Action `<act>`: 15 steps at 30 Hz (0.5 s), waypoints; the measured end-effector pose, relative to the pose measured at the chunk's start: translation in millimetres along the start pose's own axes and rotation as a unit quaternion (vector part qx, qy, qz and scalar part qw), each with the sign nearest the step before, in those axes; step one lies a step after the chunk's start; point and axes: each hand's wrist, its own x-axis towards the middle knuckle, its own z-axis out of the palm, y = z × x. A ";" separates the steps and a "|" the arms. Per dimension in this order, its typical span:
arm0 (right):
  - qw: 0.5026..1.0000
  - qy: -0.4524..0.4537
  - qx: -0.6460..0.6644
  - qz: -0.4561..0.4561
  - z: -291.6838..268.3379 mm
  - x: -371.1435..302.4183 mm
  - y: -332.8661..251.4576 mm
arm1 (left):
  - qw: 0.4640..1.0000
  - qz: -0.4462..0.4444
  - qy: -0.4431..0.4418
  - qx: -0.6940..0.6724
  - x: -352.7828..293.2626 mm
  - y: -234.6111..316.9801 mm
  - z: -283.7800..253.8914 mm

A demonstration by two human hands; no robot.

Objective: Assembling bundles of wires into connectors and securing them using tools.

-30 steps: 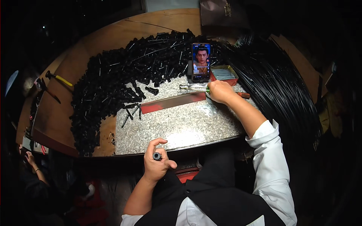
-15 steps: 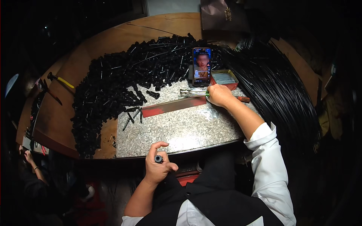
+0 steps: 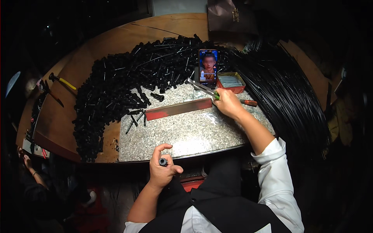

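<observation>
My left hand (image 3: 161,173) is near the table's front edge, its fingers curled round a short black tube-shaped part (image 3: 163,161) with its round end facing up. Index finger and thumb stand apart above it. Over the far right of the stone slab (image 3: 175,139), my right hand (image 3: 228,103) grips silver pliers (image 3: 204,88) with a bit of green at the handle. The jaws point away to the left, in front of a propped phone (image 3: 208,69). Just left of this hand lies a long red-and-dark bar (image 3: 178,108).
A big heap of black parts (image 3: 128,73) curves round the slab's left and back. Long black rods (image 3: 283,89) fan out at the right. A red tin of thin pins (image 3: 232,82) and an orange-handled tool (image 3: 248,102) sit beside my right hand. Another person's hand (image 3: 28,161) shows far left.
The pliers have been lifted off the slab in my right hand, their jaws swinging away toward the phone. My left hand stays put with the black part.
</observation>
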 end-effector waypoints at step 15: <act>0.842 -0.092 0.507 -0.162 23.6 -109.9 -135.8 | 1.000 0.005 0.019 0.022 13.9 10.1 15.2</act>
